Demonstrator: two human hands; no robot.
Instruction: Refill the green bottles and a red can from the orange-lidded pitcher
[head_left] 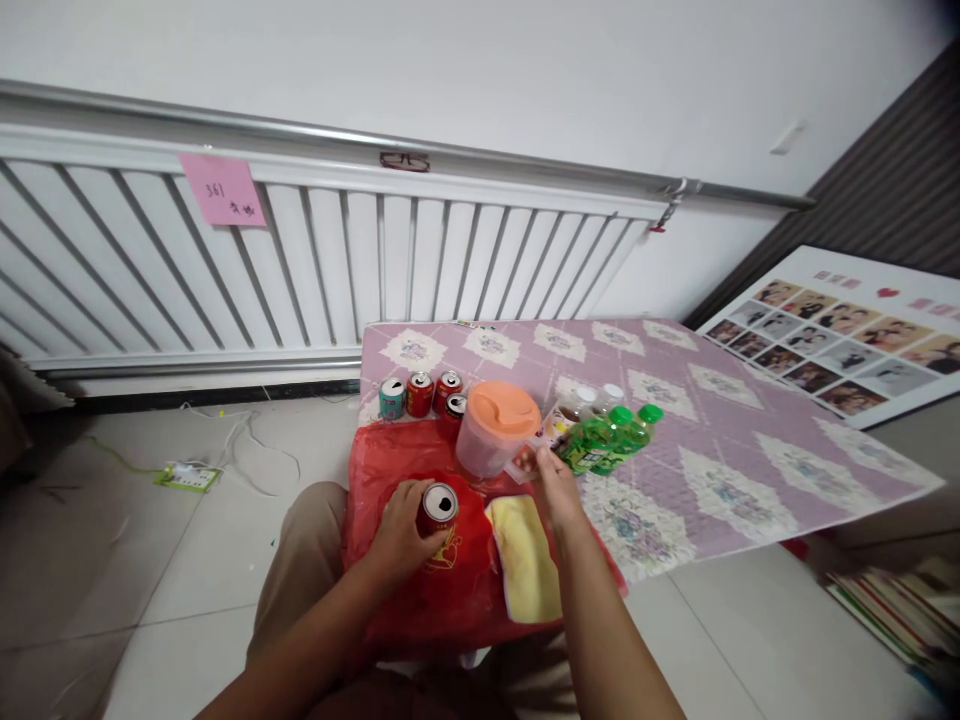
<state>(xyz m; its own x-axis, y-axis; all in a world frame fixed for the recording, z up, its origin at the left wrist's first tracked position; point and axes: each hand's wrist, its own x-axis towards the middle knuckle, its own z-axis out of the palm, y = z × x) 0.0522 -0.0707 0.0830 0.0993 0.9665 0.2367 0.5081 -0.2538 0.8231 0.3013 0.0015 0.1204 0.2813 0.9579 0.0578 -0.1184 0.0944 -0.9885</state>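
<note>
My left hand is wrapped round an opened drink can that stands upright on a red plastic bag. With fingers closed on its handle, my right hand holds a clear plastic pitcher topped by an orange lid. The pitcher looks upright; whether its base touches the bag I cannot tell. A folded yellow cloth lies between my forearms. Behind the pitcher's left side stand a teal can and several red cans, one partly hidden by the pitcher.
Green-capped bottles and white-capped bottles stand right of the pitcher on a floral cloth-covered table. A white radiator runs along the wall. A photo board leans at the right. A power strip with cables lies on the floor.
</note>
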